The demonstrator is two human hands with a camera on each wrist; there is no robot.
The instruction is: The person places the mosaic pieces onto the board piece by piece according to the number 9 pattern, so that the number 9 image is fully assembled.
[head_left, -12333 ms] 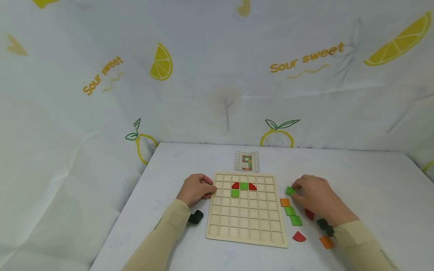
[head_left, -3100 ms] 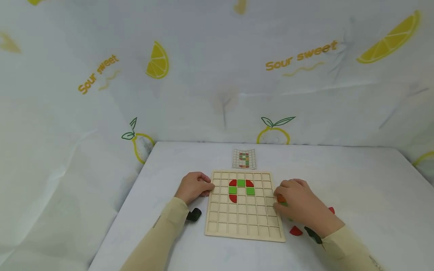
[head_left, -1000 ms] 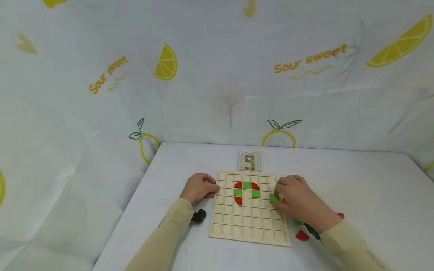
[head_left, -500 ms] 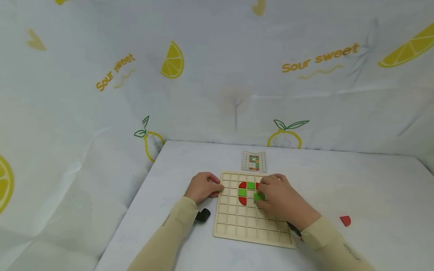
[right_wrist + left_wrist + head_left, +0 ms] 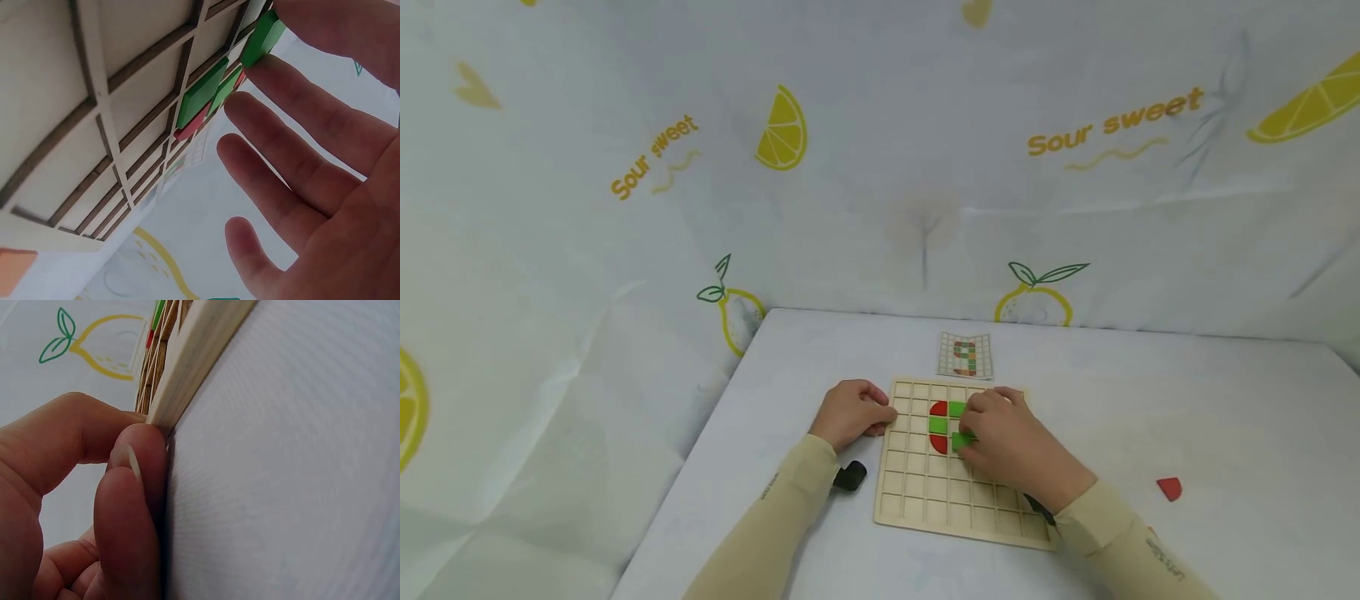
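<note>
A wooden grid board (image 5: 917, 486) lies on the table. My left hand (image 5: 852, 412) pinches its left edge, thumb on top and curled fingers at the side in the left wrist view. My right hand (image 5: 1007, 437) is over the board, pinching a green square tile (image 5: 262, 39) between thumb and index finger; the other fingers are spread. In the head view this tile (image 5: 959, 441) is just right of a red quarter-circle tile (image 5: 938, 445). Above that sit a green square (image 5: 937, 425) and another red quarter-circle (image 5: 938, 408), with a green square (image 5: 957, 409) beside it. My right hand hides other cells.
Behind the board lies a small card (image 5: 946, 367) with a coloured grid pattern. A loose red quarter-circle (image 5: 1170, 488) lies on the table at right. An orange tile (image 5: 15, 269) shows beside the board in the right wrist view. My right forearm covers part of the table.
Over 12 seconds, a green square and a red quarter-circle joined the tiles on the board. In the last second my right hand carried another green square leftward over it. My left hand stayed.
</note>
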